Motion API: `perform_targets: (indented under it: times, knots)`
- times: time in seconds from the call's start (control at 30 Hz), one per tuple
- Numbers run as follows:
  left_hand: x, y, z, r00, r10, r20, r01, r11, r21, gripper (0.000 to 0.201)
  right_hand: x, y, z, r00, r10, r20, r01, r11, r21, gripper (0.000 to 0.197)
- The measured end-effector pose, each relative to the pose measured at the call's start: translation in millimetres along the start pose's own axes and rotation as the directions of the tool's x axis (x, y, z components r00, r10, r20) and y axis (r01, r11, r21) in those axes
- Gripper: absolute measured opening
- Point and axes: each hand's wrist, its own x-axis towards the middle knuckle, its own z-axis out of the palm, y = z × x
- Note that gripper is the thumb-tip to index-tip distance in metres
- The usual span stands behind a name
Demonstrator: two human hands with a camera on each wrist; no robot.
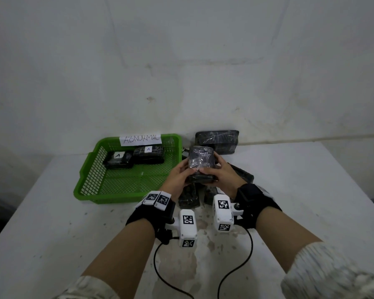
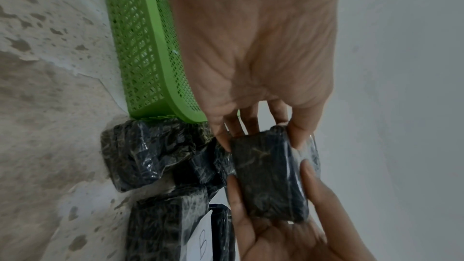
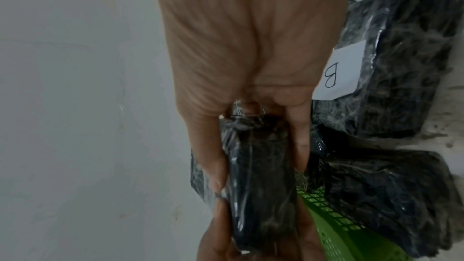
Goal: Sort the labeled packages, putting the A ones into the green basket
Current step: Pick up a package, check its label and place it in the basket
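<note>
- A small black package (image 1: pixel 201 164) wrapped in shiny plastic is up off the table, held between both hands. No letter shows on it.
- The left hand (image 1: pixel 178 175) grips its left side with curled fingers.
- The right hand (image 1: pixel 221 174) grips its right side the same way.
- The green basket (image 1: pixel 91 169) sits just left of the left hand, with two A packages (image 1: pixel 148 155) inside.
- More black packages (image 2: pixel 145 154) lie under the hands, and one (image 3: pixel 391 66) has a B.

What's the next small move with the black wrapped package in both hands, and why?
Probably turn the black plastic-wrapped package over to find its letter: left hand and right hand grip it, and no label shows on any visible face, so its bin is undecided.
</note>
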Motion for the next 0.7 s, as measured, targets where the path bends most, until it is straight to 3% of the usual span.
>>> perform_targets:
  times: [0.17,0.3,0.37,0.5,0.63,0.7]
  knots:
    - [-1.1,0.6,-1.2,0.997,0.036,-0.074,-0.043,0.995,-0.092,0.045,-2.1,0.9,-1.3,0.993,0.038,0.114,-0.041,0.999,0.028,0.084]
    - [-0.4,2.6,-1.7,0.997,0.033,-0.073,-0.037,0.998,-0.056,0.028,-2.5,-1.6,3.5,0.995,0.010,0.096,-0.007,1.000,-0.028,0.050]
    - [1.3,4.5,-2.5,0.998,-0.004,-0.070,0.002,1.000,-0.025,0.033,-2.6,-2.5,3.5,0.998,-0.022,0.064,0.027,0.996,-0.080,0.034]
    - [4.5,7.2,-4.0,0.992,-0.077,-0.095,0.082,0.996,0.047,0.041,-5.4,-3.5,1.1,0.992,-0.123,0.042,0.129,0.960,-0.248,0.026]
    - [7.8,6.2,-0.8,0.989,-0.106,-0.100,0.111,0.992,0.051,0.027,-4.3,-0.1,0.1,0.969,-0.242,0.053,0.246,0.913,-0.325,0.039]
    - [8.0,5.5,3.7,0.986,-0.119,-0.114,0.129,0.987,0.092,0.034,-3.9,0.5,1.3,0.952,-0.296,0.073,0.300,0.871,-0.390,0.045]
